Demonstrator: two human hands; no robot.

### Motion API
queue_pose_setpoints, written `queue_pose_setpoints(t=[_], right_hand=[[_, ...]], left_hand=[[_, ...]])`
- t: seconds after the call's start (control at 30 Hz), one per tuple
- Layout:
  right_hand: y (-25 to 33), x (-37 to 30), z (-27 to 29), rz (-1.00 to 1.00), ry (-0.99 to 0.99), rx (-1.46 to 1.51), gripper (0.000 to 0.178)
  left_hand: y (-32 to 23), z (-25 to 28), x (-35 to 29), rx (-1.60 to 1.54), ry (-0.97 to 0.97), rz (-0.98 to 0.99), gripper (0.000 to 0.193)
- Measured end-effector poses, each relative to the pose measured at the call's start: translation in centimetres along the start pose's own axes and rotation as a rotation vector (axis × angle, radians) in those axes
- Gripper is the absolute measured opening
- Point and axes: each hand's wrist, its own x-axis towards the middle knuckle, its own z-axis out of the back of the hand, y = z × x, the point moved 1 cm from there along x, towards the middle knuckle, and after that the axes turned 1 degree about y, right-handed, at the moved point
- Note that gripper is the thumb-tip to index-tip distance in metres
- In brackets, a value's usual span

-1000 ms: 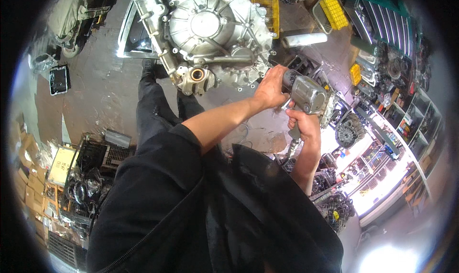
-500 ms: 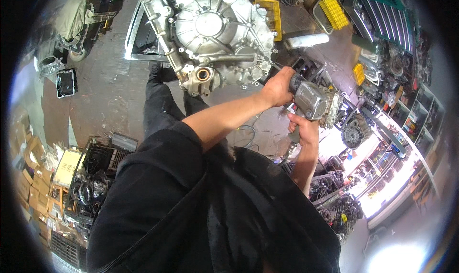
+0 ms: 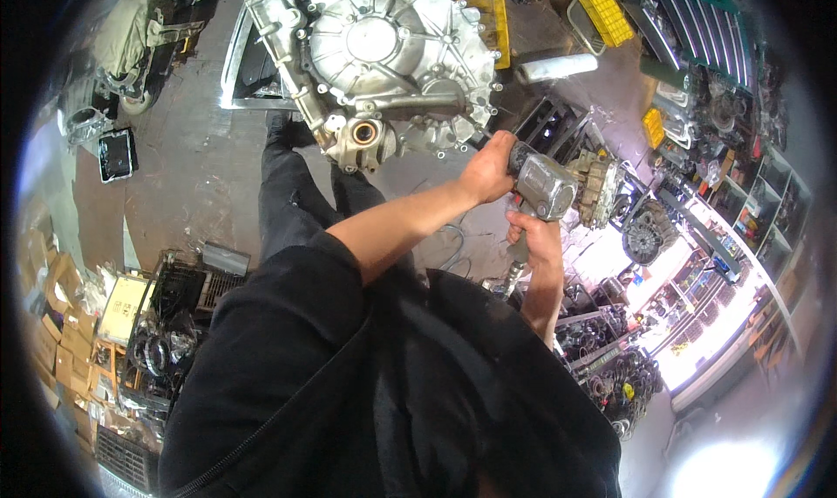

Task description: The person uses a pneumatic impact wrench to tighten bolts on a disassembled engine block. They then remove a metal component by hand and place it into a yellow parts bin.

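Your view is a circular fisheye frame with a black vignette at all four corners. Straight edges bow strongly toward the rim, most clearly at the shelving (image 3: 741, 228) on the right. Strong light enters from the lower right: an overexposed white patch on the floor (image 3: 724, 472) washes out all detail there. Glare also bleaches the surface around the grey power tool (image 3: 545, 184) and flares on the metal housing (image 3: 392, 53). Your dark clothing (image 3: 349, 393) renders almost black, with little texture. The left side is dimmer. Fine detail softens toward the rim.
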Motion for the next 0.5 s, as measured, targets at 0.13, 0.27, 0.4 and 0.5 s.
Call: queue_pose_setpoints(t=[0.13, 0.27, 0.4, 0.5], right_hand=[[1.0, 0.2, -0.5, -0.02, -0.061, -0.206, 0.021], [2.7, 0.8, -1.0, 0.011, -0.002, -0.404, 0.02], [3.4, 1.0, -1.5, -0.049, 0.027, -0.395, 0.02], [3.1, 0.6, -1.8, -0.073, 0.028, -0.318, 0.019]], left_hand=[[0.0, -0.1, -0.2, -0.007, -0.021, 0.031, 0.059], [0.5, 0.1, -0.3, -0.03, -0.095, 0.055, 0.059], [0.8, 0.4, -0.3, -0.032, -0.086, 0.057, 0.055], [0.7, 0.6, 0.0, -0.045, -0.038, 0.087, 0.055]])
